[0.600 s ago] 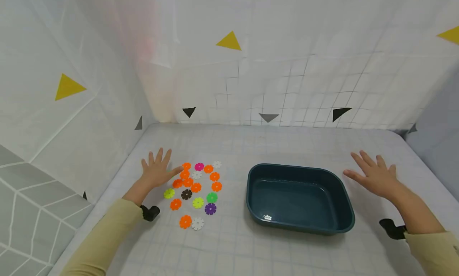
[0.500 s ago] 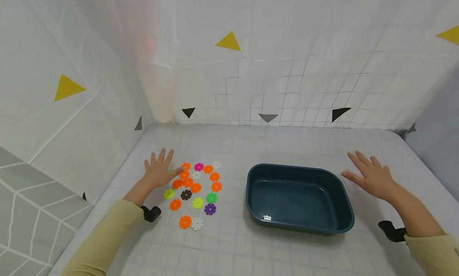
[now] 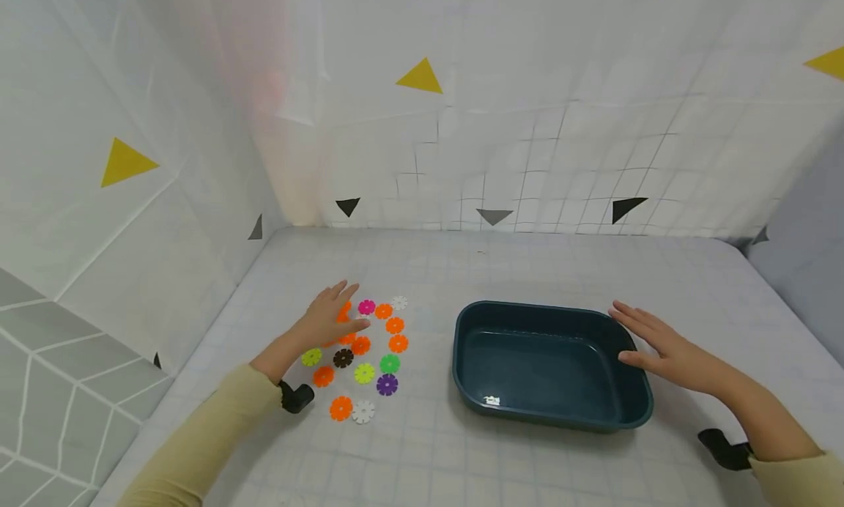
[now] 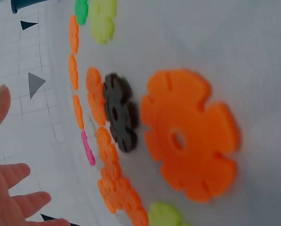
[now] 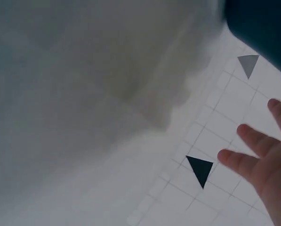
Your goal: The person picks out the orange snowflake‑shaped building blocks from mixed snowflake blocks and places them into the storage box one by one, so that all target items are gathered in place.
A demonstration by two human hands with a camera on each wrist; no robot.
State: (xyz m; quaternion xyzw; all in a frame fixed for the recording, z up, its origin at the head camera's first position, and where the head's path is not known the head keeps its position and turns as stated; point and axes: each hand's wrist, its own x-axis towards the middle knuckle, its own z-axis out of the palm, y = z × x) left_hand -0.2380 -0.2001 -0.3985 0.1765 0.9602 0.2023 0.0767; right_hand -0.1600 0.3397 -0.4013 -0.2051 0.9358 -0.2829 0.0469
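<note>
Several flower-shaped plastic discs lie flat in a loose group on the left of the table; in the left wrist view an orange disc [image 4: 192, 134] and a dark brown disc [image 4: 119, 113] show notched rims and a centre hole. My left hand [image 3: 323, 320] hovers over the group's upper left, fingers spread, holding nothing and hiding some orange discs. A dark teal plastic basin [image 3: 547, 419] stands right of the discs with nothing in it. At its right rim is my right hand [image 3: 679, 353], fingers extended, the thumb overlapping the rim in the head view.
The table [image 3: 422, 463] has a white cloth with a faint grid. White sheeting [image 3: 369, 141] with yellow, black and grey triangles rises behind and at the sides. Nearest me are a purple disc [image 3: 387, 385], an orange disc [image 3: 341, 409] and a white disc [image 3: 363, 412].
My left hand has moved right, over the discs. My right hand has come left and nearer to me, up to the basin's right rim. Basin and discs have stayed put.
</note>
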